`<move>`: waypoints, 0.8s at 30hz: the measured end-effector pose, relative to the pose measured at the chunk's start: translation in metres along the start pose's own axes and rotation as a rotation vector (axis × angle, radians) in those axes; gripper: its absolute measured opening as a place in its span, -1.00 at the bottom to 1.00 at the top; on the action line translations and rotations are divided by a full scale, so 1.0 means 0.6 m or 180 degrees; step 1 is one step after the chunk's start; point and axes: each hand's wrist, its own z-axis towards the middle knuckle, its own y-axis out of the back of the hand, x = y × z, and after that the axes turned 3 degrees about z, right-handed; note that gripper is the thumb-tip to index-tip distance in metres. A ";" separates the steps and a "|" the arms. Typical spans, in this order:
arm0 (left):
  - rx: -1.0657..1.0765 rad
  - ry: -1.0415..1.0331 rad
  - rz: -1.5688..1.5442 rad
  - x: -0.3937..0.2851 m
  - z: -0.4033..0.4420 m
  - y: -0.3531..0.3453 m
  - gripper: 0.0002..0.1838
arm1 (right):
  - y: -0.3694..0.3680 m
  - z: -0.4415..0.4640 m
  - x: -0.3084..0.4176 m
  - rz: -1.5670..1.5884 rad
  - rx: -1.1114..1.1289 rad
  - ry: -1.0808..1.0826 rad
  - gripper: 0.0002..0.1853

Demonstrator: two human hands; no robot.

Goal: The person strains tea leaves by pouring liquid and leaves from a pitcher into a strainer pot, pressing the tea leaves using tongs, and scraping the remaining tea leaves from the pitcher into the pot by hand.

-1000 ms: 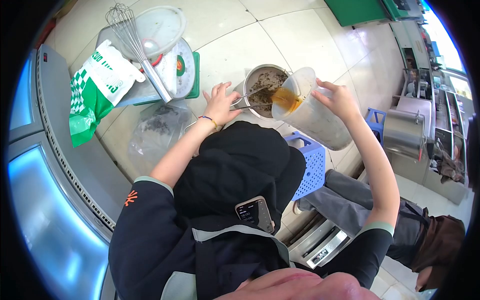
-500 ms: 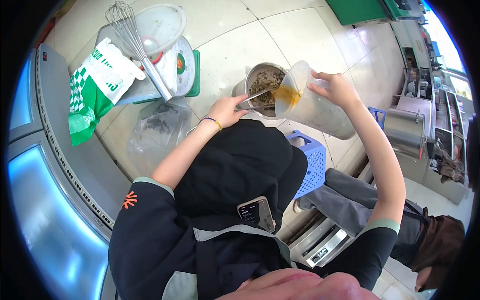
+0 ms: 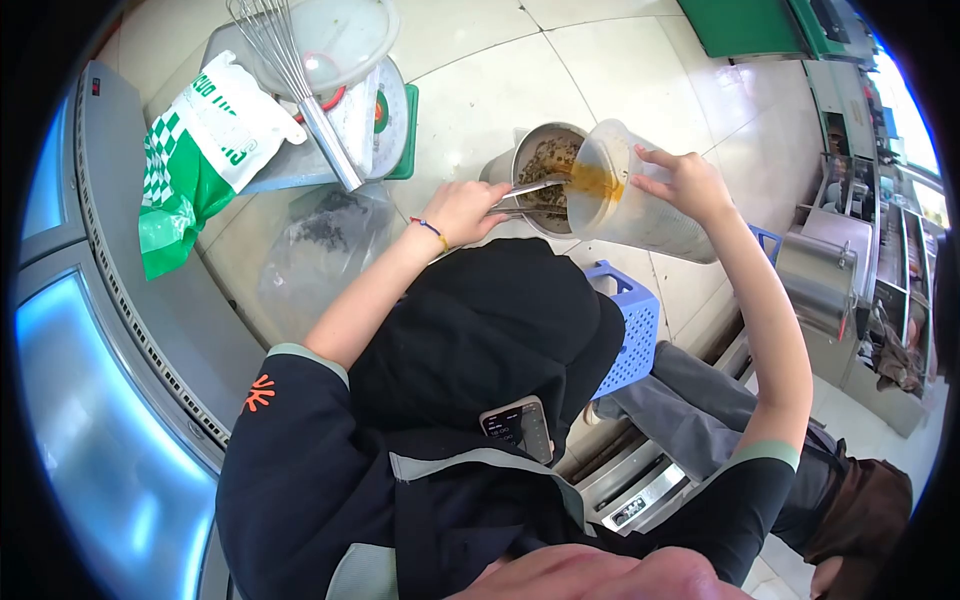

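Observation:
My left hand (image 3: 462, 215) is closed around a pair of metal tongs (image 3: 528, 188), whose tips reach over a metal pot (image 3: 517, 165) to the mouth of a plastic container. Wet-looking dark brown bits (image 3: 552, 158) lie in the pot. My right hand (image 3: 688, 185) grips that large translucent container (image 3: 665, 228) near its rim, thumb and fingers apart across the wall. It is tipped almost on its side, its mouth over the pot's right edge. Amber liquid (image 3: 600, 182) has gathered inside near the mouth; whether any is flowing out, I cannot tell.
On the left, a whisk (image 3: 318, 125) and a clear lid (image 3: 345, 40) rest on a dial scale (image 3: 398, 120), beside a green-and-white bag (image 3: 200, 160). A clear plastic bag (image 3: 320, 250) lies on the floor. A blue stool (image 3: 632, 335) and another person's legs (image 3: 690, 400) are at right.
The whole view has shifted slightly, so most things sit farther right in it. Both hands keep their holds, with tongs and container still together over the pot.

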 end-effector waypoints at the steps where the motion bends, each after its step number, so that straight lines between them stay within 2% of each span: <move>1: -0.0013 -0.0046 0.0123 0.000 0.001 0.003 -0.60 | 0.000 0.001 0.000 -0.0014 0.0017 -0.0006 -0.52; 4: 0.0182 -0.0136 0.0510 0.005 0.000 0.030 -0.64 | -0.002 0.003 -0.001 -0.0083 -0.0029 0.0006 -0.52; 8: -0.0105 -0.0081 0.0474 0.015 -0.010 0.069 -0.71 | -0.002 0.007 -0.002 -0.0100 0.0030 0.0014 -0.52; 12: -0.0492 -0.0346 -0.0843 -0.018 0.046 0.036 -0.70 | -0.012 0.012 -0.004 -0.0043 -0.0040 0.0180 -0.53; 16: -0.0498 -0.0591 -0.1702 -0.060 0.148 -0.047 -0.71 | -0.009 0.013 0.009 0.0040 -0.0022 0.0148 -0.53; 19: -0.0689 -0.0940 -0.0984 -0.088 0.204 -0.081 -0.74 | -0.012 0.019 0.009 -0.0046 -0.0001 0.0240 -0.53; 22: -0.0655 -0.0943 -0.0357 -0.098 0.233 -0.089 -0.75 | -0.019 0.020 -0.002 -0.0067 -0.0091 0.0346 -0.53; 24: -0.0319 -0.0793 -0.0261 -0.105 0.235 -0.081 -0.74 | -0.020 0.020 0.001 -0.0141 -0.0038 0.0261 -0.53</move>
